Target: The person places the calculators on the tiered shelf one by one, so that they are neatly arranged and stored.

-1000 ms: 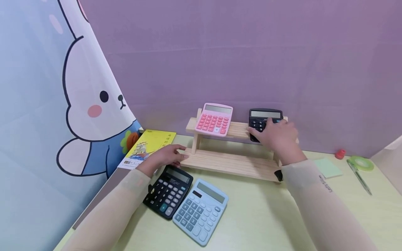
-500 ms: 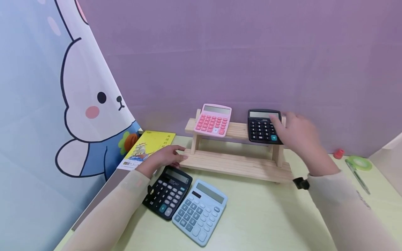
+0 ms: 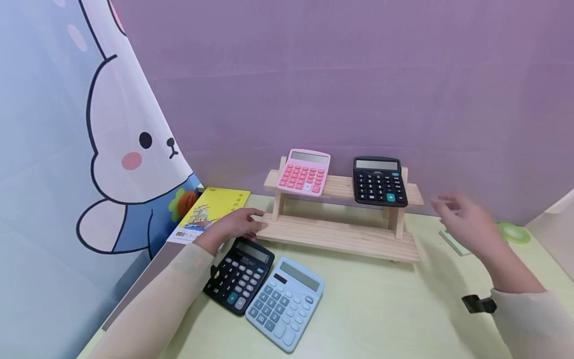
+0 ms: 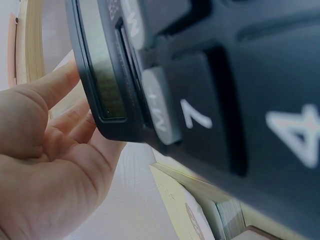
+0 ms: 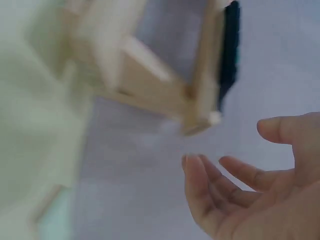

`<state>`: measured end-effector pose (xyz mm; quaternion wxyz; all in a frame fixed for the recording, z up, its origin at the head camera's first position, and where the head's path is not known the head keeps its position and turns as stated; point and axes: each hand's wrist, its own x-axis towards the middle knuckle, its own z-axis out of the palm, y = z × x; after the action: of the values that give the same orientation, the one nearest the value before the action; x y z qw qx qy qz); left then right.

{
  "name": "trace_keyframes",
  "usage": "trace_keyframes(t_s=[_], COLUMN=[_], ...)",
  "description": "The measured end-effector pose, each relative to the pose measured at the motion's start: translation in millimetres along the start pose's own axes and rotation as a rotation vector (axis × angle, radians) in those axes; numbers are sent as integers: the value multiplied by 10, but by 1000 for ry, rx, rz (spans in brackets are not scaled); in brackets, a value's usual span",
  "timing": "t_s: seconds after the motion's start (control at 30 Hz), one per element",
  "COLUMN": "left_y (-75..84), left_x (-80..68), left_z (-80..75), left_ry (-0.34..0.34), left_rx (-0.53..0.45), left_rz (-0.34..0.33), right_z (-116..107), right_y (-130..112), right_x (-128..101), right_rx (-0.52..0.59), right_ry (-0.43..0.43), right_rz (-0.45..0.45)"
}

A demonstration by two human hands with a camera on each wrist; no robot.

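Observation:
My left hand (image 3: 236, 225) grips the left end of the lower board of a two-tier wooden shelf (image 3: 341, 237). In the left wrist view a black calculator (image 4: 200, 90) fills much of the frame and hides part of the fingers. That calculator lies on the table just below the hand, beside a light blue calculator (image 3: 286, 304). On the upper board a pink calculator (image 3: 305, 172) leans at the left and a second black calculator (image 3: 378, 180) at the right. Off the shelf's right end, my right hand (image 3: 468, 224) hovers with loosely bent fingers, holding nothing.
A yellow booklet (image 3: 224, 202) lies at the back left by the rabbit-printed cloth (image 3: 134, 174). Behind the shelf hangs a purple cloth (image 3: 358, 75). A green tape roll (image 3: 514, 233) and a pale green note pad (image 3: 455, 243) lie near the right hand.
The right hand has let go of the black calculator on the upper board and moved right and down, away from the shelf. The left hand has stayed at the shelf's left end.

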<state>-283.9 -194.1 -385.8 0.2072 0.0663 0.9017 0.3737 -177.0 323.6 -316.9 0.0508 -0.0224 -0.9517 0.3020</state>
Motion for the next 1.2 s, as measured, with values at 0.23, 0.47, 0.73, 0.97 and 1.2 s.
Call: trace_keyframes(t_s=[0.23,0.47,0.73,0.97,1.2], left_y=[-12,-21,-16,-3,-15], left_x=[0,2,-5,-10,-4], left_z=[14,6,11,7,-8], left_ry=[-3,-1,0,0,-4], left_rx=[3,7,13,7,20], left_rz=[0,1,9,6,13], right_z=[345,631,717,716,739], right_y=[560,670,654,653,657], right_x=[26,15,52,61,67], right_rx=[291,538,583,581,592], right_ry=[-227,-382,-395,-367,-364], right_rz=[58,92,83,79,88])
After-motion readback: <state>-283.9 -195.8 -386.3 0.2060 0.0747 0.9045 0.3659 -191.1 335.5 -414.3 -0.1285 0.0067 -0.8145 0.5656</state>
